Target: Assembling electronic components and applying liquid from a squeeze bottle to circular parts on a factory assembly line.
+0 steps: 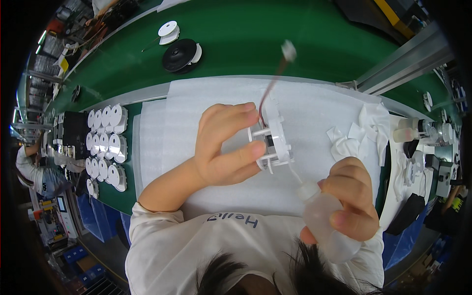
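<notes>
My left hand [223, 147] grips a white plastic housing [278, 130] by its edge, thumb and fingers on its near-left side. A thin reddish-brown cable [268, 93] rises from the housing and ends in a small white connector [288, 50], which is blurred. My right hand [351, 201] is wrapped round a translucent squeeze bottle [324, 216]. The bottle is tilted, and its thin nozzle [296, 173] points up at the lower edge of the housing; whether it touches cannot be made out.
White foam sheet [196, 196] covers the bench before me. Several white round-topped parts [105, 147] stand in rows at left. Crumpled white cloths [364, 132] lie at right. On the green belt [246, 44] sit a black disc [179, 55] and a white spool-like part [168, 32]. A metal post [408, 61] stands far right.
</notes>
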The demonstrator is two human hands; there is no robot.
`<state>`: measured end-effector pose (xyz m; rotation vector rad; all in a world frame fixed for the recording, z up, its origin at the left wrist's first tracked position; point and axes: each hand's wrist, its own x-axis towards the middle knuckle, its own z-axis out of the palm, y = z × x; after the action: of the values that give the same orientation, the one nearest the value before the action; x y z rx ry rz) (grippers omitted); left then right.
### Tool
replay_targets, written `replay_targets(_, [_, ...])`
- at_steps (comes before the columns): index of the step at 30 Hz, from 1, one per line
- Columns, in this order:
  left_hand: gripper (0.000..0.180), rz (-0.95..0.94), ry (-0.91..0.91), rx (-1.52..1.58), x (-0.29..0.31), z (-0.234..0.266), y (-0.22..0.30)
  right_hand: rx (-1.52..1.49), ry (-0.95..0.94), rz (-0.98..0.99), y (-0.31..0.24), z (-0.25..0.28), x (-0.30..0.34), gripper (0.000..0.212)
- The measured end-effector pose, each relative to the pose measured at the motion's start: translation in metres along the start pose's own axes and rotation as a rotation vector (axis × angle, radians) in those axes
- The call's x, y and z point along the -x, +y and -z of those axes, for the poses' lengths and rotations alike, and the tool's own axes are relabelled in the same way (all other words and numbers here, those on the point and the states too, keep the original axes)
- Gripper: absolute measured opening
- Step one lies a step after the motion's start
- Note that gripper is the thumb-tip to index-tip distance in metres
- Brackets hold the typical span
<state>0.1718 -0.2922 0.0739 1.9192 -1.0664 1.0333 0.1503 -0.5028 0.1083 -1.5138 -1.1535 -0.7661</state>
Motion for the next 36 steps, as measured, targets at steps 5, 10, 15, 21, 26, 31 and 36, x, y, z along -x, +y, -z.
replay_targets(5, [0.065,0.286,0.001,0.245,-0.007,0.003,0.011,0.066,0.035,0.047,-0.002,-0.001,0.003,0.042])
replay_targets(10, [0.072,0.370,-0.008,0.351,-0.003,0.005,0.009,0.043,0.000,0.041,-0.001,0.000,0.002,0.042])
replay_targets(15, [0.074,0.470,-0.039,0.425,-0.006,0.007,0.016,0.053,0.019,0.035,0.001,-0.003,0.003,0.041])
replay_targets(21, [0.073,0.792,0.000,0.718,-0.013,0.014,0.027,0.031,0.003,0.025,0.002,-0.001,0.002,0.042])
replay_targets(26, [0.067,1.027,0.104,1.024,-0.024,0.019,0.031,0.026,0.013,0.036,0.005,-0.004,0.003,0.042])
replay_targets(31, [0.058,1.172,0.175,1.187,-0.024,0.020,0.029,0.029,0.032,0.044,0.006,-0.005,0.003,0.041])
replay_targets(36, [0.056,1.202,0.182,1.141,-0.025,0.023,0.027,0.029,0.040,0.055,0.007,-0.005,0.004,0.041])
